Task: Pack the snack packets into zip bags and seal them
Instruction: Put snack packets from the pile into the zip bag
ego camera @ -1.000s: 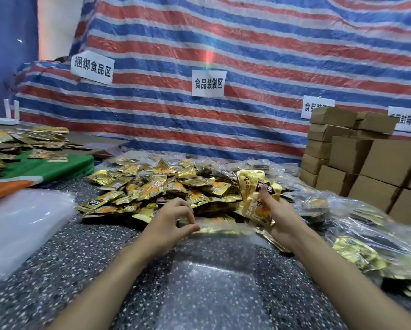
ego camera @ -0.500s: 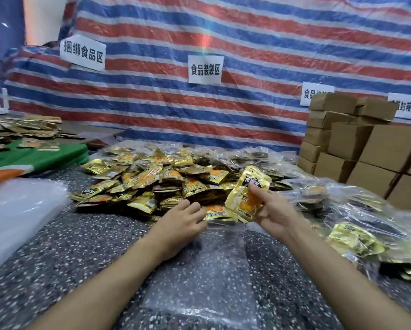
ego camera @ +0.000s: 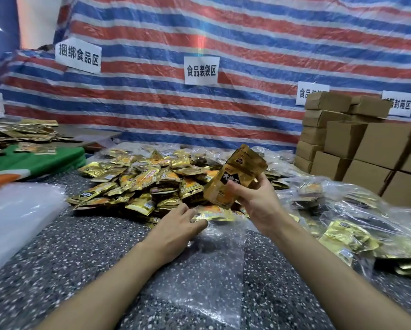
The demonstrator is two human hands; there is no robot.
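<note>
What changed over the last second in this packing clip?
The right hand raised the gold foil snack packets it grips, from pile level to above it. The left hand stayed at the mouth of the flat clear plastic zip bag; the heap of loose packets kept its place.

striped tarp (ego camera: 247, 44) backdrop | paper signs (ego camera: 201, 70) | speckled table (ego camera: 80, 253) | cardboard boxes (ego camera: 378, 148) right

Glossy gold foil snack packets (ego camera: 149, 184) heap beyond the left hand (ego camera: 176, 225), whose fingers rest on a clear, shiny plastic zip bag (ego camera: 199, 277) over the matt speckled tabletop (ego camera: 64, 253), right of the right hand (ego camera: 259, 206) stand matt brown cardboard boxes (ego camera: 366, 151).
</note>
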